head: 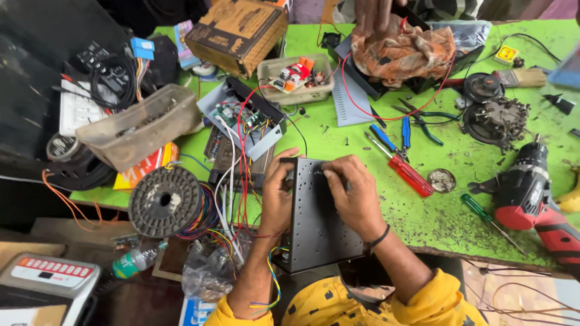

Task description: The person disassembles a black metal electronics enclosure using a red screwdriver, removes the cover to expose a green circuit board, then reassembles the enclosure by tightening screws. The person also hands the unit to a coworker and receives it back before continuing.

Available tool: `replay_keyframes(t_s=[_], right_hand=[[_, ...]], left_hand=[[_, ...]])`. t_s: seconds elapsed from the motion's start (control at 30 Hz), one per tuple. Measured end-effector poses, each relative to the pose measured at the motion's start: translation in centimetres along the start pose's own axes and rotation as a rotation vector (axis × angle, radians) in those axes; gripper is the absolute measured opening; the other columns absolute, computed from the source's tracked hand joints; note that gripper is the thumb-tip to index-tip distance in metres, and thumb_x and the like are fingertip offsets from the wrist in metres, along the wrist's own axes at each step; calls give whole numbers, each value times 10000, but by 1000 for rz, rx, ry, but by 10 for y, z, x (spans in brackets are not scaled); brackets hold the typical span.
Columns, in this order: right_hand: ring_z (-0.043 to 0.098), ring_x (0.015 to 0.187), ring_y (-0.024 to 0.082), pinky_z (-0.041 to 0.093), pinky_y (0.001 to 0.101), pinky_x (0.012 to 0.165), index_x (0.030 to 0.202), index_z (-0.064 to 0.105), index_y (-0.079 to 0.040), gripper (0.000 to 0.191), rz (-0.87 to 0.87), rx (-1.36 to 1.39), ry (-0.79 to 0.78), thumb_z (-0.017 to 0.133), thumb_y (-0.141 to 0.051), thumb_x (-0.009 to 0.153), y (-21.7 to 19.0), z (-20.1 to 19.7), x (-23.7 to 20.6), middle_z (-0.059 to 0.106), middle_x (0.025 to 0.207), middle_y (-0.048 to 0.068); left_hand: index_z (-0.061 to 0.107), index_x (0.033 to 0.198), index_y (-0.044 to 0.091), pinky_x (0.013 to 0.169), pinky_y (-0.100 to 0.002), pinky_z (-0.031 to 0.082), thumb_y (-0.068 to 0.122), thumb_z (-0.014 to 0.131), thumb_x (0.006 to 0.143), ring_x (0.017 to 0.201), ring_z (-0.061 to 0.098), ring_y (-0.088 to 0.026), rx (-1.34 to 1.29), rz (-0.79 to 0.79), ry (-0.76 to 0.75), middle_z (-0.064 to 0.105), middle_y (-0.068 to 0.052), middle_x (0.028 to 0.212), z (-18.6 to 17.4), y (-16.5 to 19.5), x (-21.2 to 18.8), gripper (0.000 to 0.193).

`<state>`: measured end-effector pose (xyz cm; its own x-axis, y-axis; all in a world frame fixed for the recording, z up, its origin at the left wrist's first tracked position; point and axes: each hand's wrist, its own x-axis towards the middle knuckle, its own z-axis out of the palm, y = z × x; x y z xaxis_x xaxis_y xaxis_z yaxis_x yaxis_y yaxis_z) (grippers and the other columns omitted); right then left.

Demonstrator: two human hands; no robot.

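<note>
The dark metal case (317, 226) stands lengthwise toward the person, left hand (277, 196) gripping its left edge, right hand (352, 193) pinching its top.

The red drill (534, 205) runs off the right edge — its handle cut.

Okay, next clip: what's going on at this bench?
A person in yellow sleeves holds a dark perforated metal panel upright at the near edge of a green table. The left hand grips its left edge; the right hand pinches something small near its top. Coloured wires trail to the left. A red screwdriver and a red drill lie unused at right.
</note>
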<state>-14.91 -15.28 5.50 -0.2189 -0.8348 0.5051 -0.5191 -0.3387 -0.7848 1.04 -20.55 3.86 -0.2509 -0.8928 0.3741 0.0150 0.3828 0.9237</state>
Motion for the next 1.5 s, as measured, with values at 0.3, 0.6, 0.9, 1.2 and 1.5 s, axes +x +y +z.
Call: replay_keyframes(t_s=[0.3,0.6,0.9,1.2,1.5], right_hand=[[649,912,278,531,345,800,1059,650,-22,139,-190,-57,61,689,13,930,18,6,-11,644,1008,128],[640,902,336,487,451,790,935,770,-92,88,241,-609,55,748,-173,908,104,-89,21,715,946,120],[634,1010,330,495,481,907,1013,795,-131,146,186,-702,91,695,-209,942,135,-130,15,720,1049,105],[584,979,345,448,470,829,921,717,-28,300,178,-1072,-142,794,-281,780,76,-98,-35,619,1001,147],[679,819,153,546,297,722,1297,498,19,385,495,349,244,594,-263,1053,92,-112,-46,724,1010,126]], left_hand=[[607,1099,-27,1141,-407,440,96,725,872,1369,556,-352,305,175,-82,562,-187,1434,-5,6,0,284],[605,1086,-15,1033,-375,519,8,734,821,1327,572,-276,-73,-17,-6,515,-156,1475,-1,-9,-8,296],[618,1132,-34,1057,-360,528,-88,690,875,1329,598,-290,-5,101,20,530,-196,1509,3,-21,-11,273],[556,1238,-6,995,-374,559,-101,721,867,1363,607,-310,-205,142,35,404,-233,1635,9,-46,-14,418],[483,1370,-4,1076,-364,502,-68,699,900,1271,575,-244,-294,8,24,356,-197,1673,13,-43,-19,522]])
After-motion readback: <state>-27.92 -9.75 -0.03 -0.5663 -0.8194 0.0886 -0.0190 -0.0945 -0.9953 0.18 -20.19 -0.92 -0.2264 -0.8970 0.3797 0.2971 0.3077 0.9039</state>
